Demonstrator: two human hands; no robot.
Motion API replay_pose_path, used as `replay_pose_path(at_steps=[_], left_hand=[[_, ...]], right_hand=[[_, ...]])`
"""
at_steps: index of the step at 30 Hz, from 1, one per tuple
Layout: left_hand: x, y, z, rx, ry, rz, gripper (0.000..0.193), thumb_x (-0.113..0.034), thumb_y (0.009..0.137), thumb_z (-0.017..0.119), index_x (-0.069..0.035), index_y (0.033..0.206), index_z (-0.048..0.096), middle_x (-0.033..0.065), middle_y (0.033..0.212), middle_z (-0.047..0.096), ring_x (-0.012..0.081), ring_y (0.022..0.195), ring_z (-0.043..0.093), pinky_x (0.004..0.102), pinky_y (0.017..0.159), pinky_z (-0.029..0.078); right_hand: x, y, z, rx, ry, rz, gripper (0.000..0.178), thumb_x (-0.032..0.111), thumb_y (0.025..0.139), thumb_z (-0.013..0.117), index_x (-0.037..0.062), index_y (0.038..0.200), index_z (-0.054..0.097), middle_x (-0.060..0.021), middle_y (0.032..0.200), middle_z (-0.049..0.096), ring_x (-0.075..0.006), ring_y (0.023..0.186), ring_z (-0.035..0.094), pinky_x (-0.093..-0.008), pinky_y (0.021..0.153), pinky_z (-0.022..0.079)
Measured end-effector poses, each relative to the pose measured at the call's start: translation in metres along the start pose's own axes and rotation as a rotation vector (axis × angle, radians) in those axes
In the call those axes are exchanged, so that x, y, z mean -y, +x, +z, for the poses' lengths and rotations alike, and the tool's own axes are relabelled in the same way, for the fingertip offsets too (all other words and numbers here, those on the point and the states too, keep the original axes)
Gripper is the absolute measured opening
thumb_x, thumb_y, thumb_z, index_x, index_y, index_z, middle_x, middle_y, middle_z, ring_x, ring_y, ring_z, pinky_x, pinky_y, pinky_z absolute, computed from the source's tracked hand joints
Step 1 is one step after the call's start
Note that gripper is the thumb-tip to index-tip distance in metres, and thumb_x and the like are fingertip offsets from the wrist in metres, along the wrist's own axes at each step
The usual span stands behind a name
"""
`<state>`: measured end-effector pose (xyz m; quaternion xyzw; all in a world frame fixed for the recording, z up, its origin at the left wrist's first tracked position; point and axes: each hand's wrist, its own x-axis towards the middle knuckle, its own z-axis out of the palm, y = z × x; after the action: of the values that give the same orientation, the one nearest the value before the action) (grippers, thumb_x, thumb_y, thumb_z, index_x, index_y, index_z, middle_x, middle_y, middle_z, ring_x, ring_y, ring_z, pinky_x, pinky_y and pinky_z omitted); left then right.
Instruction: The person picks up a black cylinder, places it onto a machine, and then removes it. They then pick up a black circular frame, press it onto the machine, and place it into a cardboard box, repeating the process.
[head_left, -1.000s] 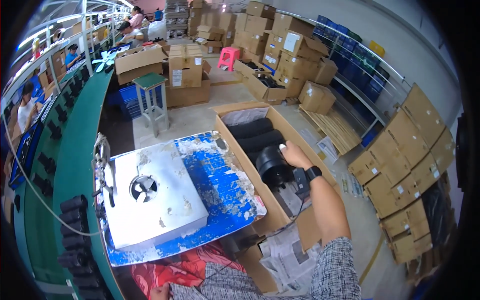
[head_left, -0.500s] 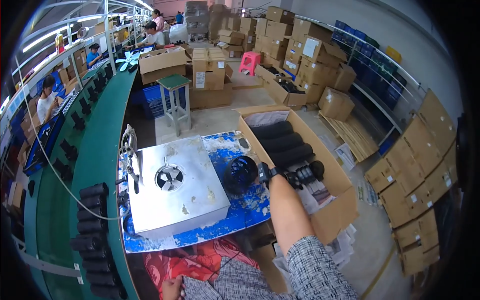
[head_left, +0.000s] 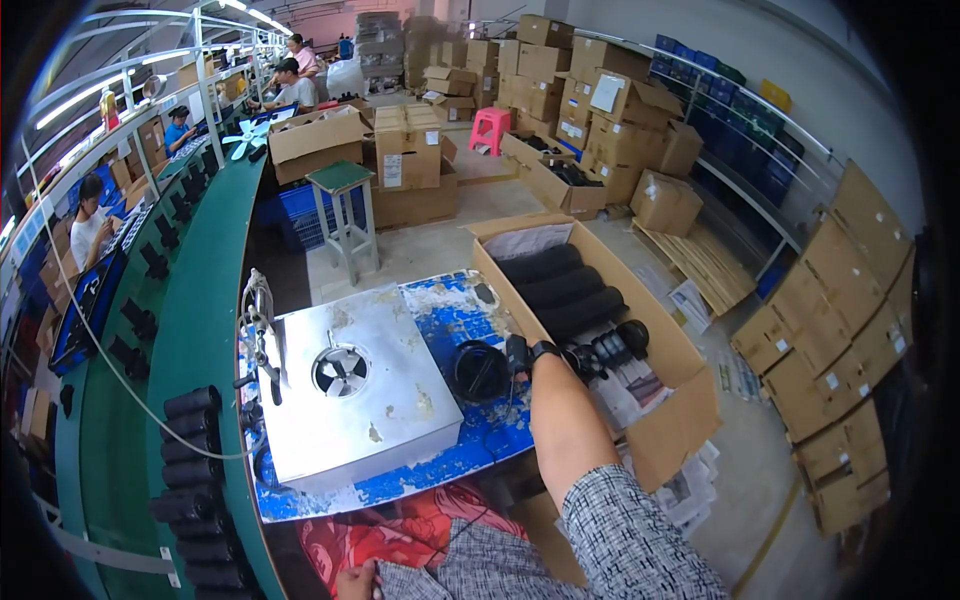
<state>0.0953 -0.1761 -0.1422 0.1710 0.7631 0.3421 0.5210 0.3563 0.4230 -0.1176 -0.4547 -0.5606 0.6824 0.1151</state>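
My right forearm (head_left: 570, 410) reaches over the blue worktable (head_left: 500, 440), a dark band (head_left: 544, 349) and black block on its wrist. Beyond the wrist the fingers are hidden. Right beside the block is a black round open housing (head_left: 480, 371), seen into from above on the blue surface. To its left stands a silver metal box (head_left: 395, 400) with a round spoked opening (head_left: 341, 370) in its top. My left hand (head_left: 357, 582) is low at the lower edge, near red patterned cloth (head_left: 410, 530); its fingers are curled, and what they hold cannot be made out.
An open carton (head_left: 665, 420) at the right holds long black cylinders (head_left: 565, 280) and smaller black parts. A metal clamp-like fixture (head_left: 258, 310) stands at the silver box's left. Further left, a green conveyor (head_left: 205, 300) carries black parts. A stool (head_left: 343, 200) stands beyond the table.
The black round housing was higher and tilted, its inside showing; now it sits lower and flatter next to my right wrist. My left hand stays low. The view has shifted slightly.
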Motion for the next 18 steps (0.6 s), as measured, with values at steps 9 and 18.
replay_pose_path(at_steps=[9, 18], left_hand=[[0.0, 0.002, 0.0, -0.01, 0.004, -0.005, 0.051, -0.053, 0.102, 0.068, -0.011, 0.073, 0.065, -0.0001, 0.054, 0.054, 0.0122, 0.037, 0.047, 0.0296, 0.036, 0.031], [0.001, 0.001, 0.001, -0.015, -0.021, 0.01, 0.05, -0.051, 0.103, 0.069, -0.012, 0.073, 0.064, -0.0009, 0.054, 0.054, 0.0117, 0.037, 0.046, 0.0292, 0.036, 0.031]], right_hand=[[-0.001, 0.003, -0.009, -0.021, 0.024, 0.016, 0.018, 0.022, 0.092, 0.068, 0.0094, 0.087, 0.08, -0.0058, 0.074, 0.072, -0.0197, 0.059, 0.066, -0.0323, 0.055, 0.05], [-0.026, -0.001, -0.018, -0.021, 0.03, 0.034, 0.021, 0.024, 0.092, 0.067, 0.0084, 0.087, 0.079, -0.0066, 0.074, 0.073, -0.0205, 0.058, 0.065, -0.0335, 0.054, 0.05]])
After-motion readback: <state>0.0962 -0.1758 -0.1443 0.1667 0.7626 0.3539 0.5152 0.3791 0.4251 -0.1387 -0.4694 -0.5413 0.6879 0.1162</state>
